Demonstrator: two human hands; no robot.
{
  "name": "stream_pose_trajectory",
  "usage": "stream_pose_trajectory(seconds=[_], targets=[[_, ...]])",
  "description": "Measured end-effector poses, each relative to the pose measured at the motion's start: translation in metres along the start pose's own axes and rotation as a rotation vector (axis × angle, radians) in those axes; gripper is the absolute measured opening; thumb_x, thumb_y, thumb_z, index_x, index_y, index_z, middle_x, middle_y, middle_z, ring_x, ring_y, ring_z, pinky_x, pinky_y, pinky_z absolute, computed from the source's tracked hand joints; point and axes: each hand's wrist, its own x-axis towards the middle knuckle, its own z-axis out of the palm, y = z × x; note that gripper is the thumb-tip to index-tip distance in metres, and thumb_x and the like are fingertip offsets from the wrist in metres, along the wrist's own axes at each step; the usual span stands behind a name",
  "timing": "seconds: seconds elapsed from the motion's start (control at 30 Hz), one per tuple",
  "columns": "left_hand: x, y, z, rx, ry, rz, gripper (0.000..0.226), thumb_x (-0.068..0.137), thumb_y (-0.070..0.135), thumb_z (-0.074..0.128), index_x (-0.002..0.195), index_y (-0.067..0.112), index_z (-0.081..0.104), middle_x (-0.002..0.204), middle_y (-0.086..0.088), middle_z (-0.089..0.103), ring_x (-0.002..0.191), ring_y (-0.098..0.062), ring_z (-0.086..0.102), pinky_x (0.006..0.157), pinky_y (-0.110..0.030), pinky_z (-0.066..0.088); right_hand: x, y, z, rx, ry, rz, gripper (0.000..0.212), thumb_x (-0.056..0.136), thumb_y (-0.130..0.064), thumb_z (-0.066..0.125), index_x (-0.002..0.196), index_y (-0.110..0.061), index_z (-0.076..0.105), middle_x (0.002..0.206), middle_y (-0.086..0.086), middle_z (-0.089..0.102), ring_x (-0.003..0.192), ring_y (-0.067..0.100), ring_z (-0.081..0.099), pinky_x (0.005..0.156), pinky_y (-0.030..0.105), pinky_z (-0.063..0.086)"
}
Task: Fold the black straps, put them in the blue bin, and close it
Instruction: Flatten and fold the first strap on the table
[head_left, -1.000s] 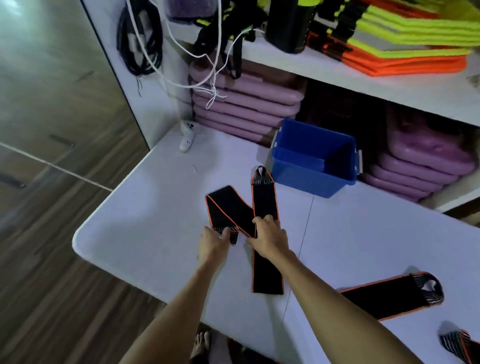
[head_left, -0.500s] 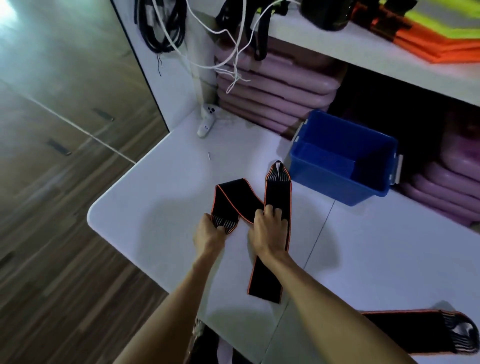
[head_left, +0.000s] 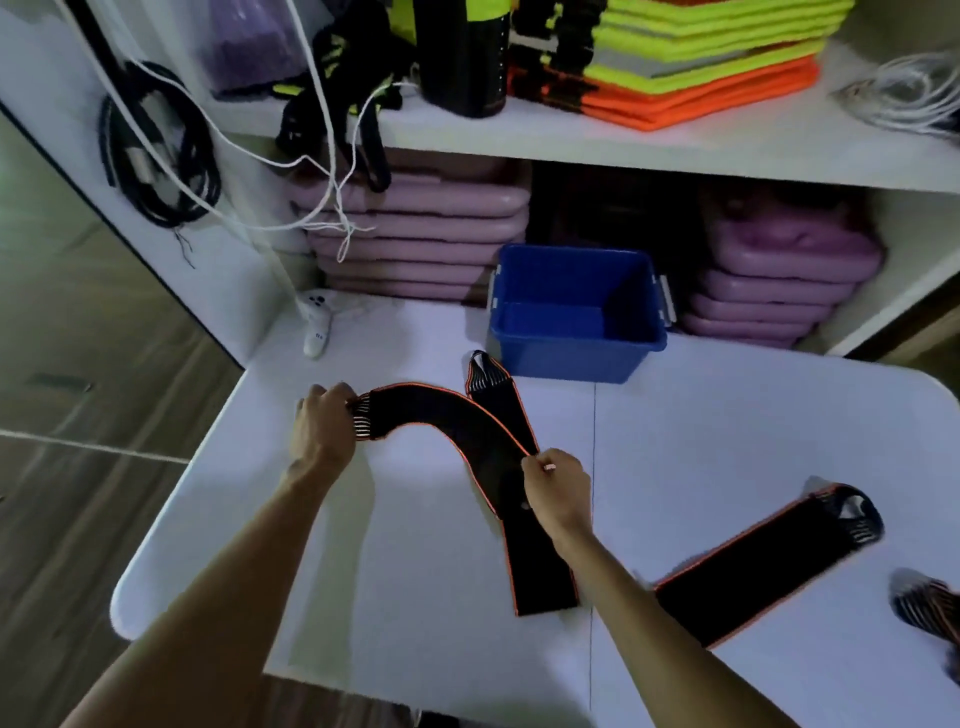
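A black strap with orange edging (head_left: 447, 421) arches above the white table (head_left: 727, 441). My left hand (head_left: 324, 428) grips its striped end at the left. My right hand (head_left: 558, 493) pinches its orange edge near the middle, over the strap's lower part (head_left: 540, 571), which lies flat toward the table's front edge. The strap's other end (head_left: 485, 371) points at the open blue bin (head_left: 571, 358), which stands behind and holds nothing visible. A second black strap (head_left: 769, 561) lies flat at the right. A third strap's striped end (head_left: 930, 608) shows at the right edge.
Stacks of pink pads (head_left: 415, 234) fill the shelf behind the bin. A white controller (head_left: 317, 322) lies at the table's back left, under hanging white cords (head_left: 332, 208). Folded yellow and orange vests (head_left: 701, 67) and a black bottle (head_left: 462, 52) sit on the upper shelf.
My left hand pulled the strap's striped end out to the left and raised it, so the fold opened into an arch. My right hand shifted right to pinch the strap's edge.
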Motion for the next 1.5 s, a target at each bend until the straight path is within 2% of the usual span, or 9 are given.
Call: stream_pose_trajectory(seconds=[0.13,0.3,0.37,0.5,0.73,0.93,1.07,1.23,1.5], targets=[[0.047,0.014,-0.001,-0.137,-0.077,-0.010,0.018,0.078,0.002,0.054,0.089,0.004,0.068,0.085,-0.014,0.053,0.078,-0.037,0.056,0.063,-0.033,0.039,-0.021,0.043,-0.013,0.125,0.043,0.243,0.026,0.090,-0.013,0.050,0.085,0.011,0.059,0.075,0.013,0.059,0.058,0.028,0.062,0.036,0.016,0.041],[0.073,0.077,0.014,-0.241,-0.188,0.140,0.025,0.089,0.005,0.043,0.102,-0.010,0.058,0.070,-0.007,0.050,0.055,-0.015,0.047,0.038,-0.014,0.039,-0.054,0.076,-0.013,0.084,0.129,0.318,0.020,0.086,-0.010,0.049,0.067,-0.006,0.054,0.063,0.010,0.051,0.050,0.020,0.050,0.040,0.017,0.039],[0.070,0.102,0.024,-0.261,-0.206,0.207,0.017,0.087,-0.001,0.049,0.096,-0.010,0.060,0.083,-0.015,0.057,0.073,-0.028,0.060,0.058,-0.021,0.047,-0.065,0.084,-0.010,0.077,0.170,0.322,0.019,0.087,-0.007,0.051,0.072,-0.001,0.061,0.061,0.006,0.058,0.049,0.020,0.056,0.039,0.015,0.041],[0.071,0.131,0.056,-0.200,-0.242,0.374,0.015,0.085,-0.002,0.059,0.098,-0.002,0.066,0.101,-0.022,0.060,0.092,-0.040,0.062,0.081,-0.046,0.052,-0.068,0.088,0.000,0.021,0.230,0.288,0.016,0.086,-0.010,0.054,0.074,-0.011,0.064,0.059,0.001,0.065,0.057,0.023,0.064,0.057,0.036,0.052],[0.081,0.140,0.094,-0.179,-0.281,0.435,0.023,0.086,0.028,0.066,0.090,0.006,0.072,0.094,-0.017,0.063,0.087,-0.035,0.061,0.084,-0.041,0.051,-0.073,0.085,0.003,-0.051,0.328,0.345,0.028,0.087,-0.025,0.051,0.060,-0.019,0.046,0.056,-0.005,0.052,0.056,0.017,0.049,0.051,0.031,0.037],[0.090,0.132,0.114,-0.397,-0.330,0.354,0.011,0.083,0.016,0.070,0.089,0.008,0.073,0.095,-0.008,0.074,0.090,-0.023,0.066,0.087,-0.031,0.049,-0.075,0.091,0.005,-0.202,0.303,0.335,0.017,0.086,-0.029,0.051,0.070,-0.023,0.048,0.077,-0.004,0.058,0.070,0.013,0.054,0.053,0.028,0.039],[0.090,0.127,0.109,-0.566,-0.425,0.132,0.022,0.086,0.024,0.063,0.104,0.015,0.070,0.104,-0.001,0.069,0.096,-0.017,0.063,0.093,-0.031,0.048,-0.078,0.089,0.005,-0.276,0.288,0.281,0.006,0.087,-0.034,0.053,0.087,-0.028,0.051,0.089,-0.009,0.053,0.084,0.014,0.056,0.058,0.026,0.039],[0.096,0.119,0.110,-0.587,-0.579,0.088,0.040,0.079,0.002,0.058,0.116,0.017,0.060,0.108,-0.010,0.068,0.098,-0.025,0.066,0.090,-0.037,0.053,-0.076,0.093,0.002,-0.382,0.268,0.214,0.006,0.089,-0.032,0.053,0.091,-0.027,0.049,0.091,-0.010,0.049,0.087,0.012,0.050,0.053,0.019,0.035],[0.097,0.118,0.121,-0.408,-0.324,0.252,0.018,0.085,0.005,0.065,0.102,0.008,0.072,0.106,-0.012,0.072,0.100,-0.026,0.066,0.090,-0.027,0.045,-0.079,0.098,0.003,-0.492,0.261,0.073,0.013,0.094,-0.030,0.050,0.107,-0.032,0.046,0.099,-0.010,0.050,0.092,0.011,0.047,0.056,0.018,0.039]])
